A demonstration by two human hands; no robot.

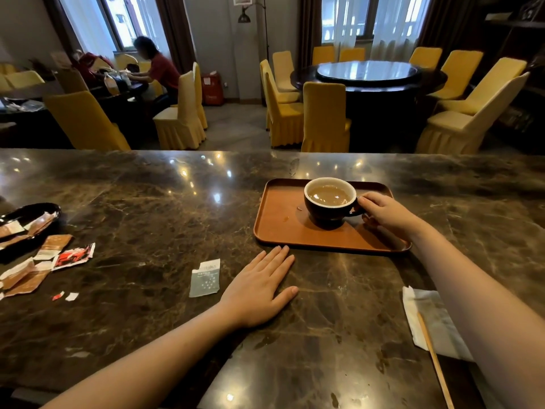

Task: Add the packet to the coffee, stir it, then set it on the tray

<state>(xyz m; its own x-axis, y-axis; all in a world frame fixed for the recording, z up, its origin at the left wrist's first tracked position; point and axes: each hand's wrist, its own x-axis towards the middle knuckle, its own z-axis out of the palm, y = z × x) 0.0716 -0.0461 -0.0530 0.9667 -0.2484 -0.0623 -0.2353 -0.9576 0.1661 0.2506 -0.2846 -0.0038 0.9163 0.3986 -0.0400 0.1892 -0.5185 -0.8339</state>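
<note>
A dark cup (327,212) with a white inside holds milky brown coffee and stands on the brown tray (283,231) in the middle of the marble counter. My right hand (383,212) is closed on the cup's handle at its right side. My left hand (259,286) lies flat on the counter just in front of the tray's near left corner, fingers spread, holding nothing. A torn grey-green packet (205,278) lies on the counter to the left of that hand.
A white napkin (430,323) with a wooden stir stick (433,358) lies at the near right. Torn packets (50,261) and a black dish (29,219) of packets sit at the far left. Beyond the counter's far edge stand yellow chairs, tables and a seated person.
</note>
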